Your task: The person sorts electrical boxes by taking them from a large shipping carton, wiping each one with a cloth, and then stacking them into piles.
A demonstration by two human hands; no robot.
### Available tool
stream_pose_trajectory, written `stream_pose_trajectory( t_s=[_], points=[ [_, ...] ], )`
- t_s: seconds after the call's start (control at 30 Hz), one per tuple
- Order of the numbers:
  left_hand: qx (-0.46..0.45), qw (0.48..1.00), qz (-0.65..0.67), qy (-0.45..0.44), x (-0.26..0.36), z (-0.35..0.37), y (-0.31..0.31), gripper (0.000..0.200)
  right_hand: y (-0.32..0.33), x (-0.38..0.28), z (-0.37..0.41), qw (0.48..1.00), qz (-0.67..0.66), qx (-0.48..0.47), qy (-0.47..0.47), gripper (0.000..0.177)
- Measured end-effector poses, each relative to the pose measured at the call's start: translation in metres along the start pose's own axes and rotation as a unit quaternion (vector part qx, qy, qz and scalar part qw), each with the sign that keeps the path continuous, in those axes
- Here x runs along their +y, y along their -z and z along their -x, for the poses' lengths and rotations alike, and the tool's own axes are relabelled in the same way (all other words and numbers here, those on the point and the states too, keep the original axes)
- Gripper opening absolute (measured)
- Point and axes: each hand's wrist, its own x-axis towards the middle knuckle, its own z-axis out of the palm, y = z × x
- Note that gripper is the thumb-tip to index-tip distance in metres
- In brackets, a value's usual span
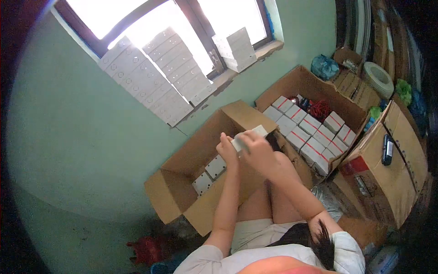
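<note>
Over the inner edge of an open cardboard box [200, 219], my left hand [226, 148] is closed on one end of a small white box [260, 131]. My right hand [256, 150] is curled over the same white box, its fingers partly smeared by motion. A greyish blurred patch shows under its fingertips; I cannot make out what it is. Inside the cardboard box below lie a few white boxes with dark dots [202, 183], partly hidden by my left forearm.
A second carton [296, 75] holds several white boxes with red stripes [310, 124] and red wire [320, 108]. White boxes [146, 86] are stacked at the window. On the right, a closed carton [365, 182] bears a dark device [388, 150]; a white coil [378, 78] lies behind.
</note>
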Motion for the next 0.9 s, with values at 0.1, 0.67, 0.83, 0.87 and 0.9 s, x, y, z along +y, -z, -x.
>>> stream_pose_trajectory(
  t_s=[0.1, 0.67, 0.83, 0.87, 0.9],
  points=[
    [0.032, 0.999, 0.035, -0.007, 0.016, 0.001, 0.006, 0.051, 0.01, 0.031, -0.007, 0.992, 0.092, -0.007, -0.081, 0.036],
    [-0.019, 1.0, 0.012, -0.02, 0.021, 0.0, -0.007, 0.047, 0.01, 0.006, -0.004, 1.0, 0.017, 0.002, 0.001, 0.038],
    [0.009, 0.999, 0.04, 0.005, 0.028, 0.003, -0.007, 0.045, 0.023, 0.011, -0.008, 0.996, -0.079, -0.018, 0.031, 0.04],
    [-0.002, 0.999, 0.033, -0.014, 0.024, 0.0, 0.0, 0.046, 0.028, 0.021, -0.01, 0.999, -0.026, -0.021, 0.01, 0.04],
    [-0.015, 0.999, 0.025, -0.032, 0.024, -0.001, 0.006, 0.048, 0.024, 0.039, -0.01, 0.999, 0.013, 0.029, -0.018, 0.04]
  ],
)
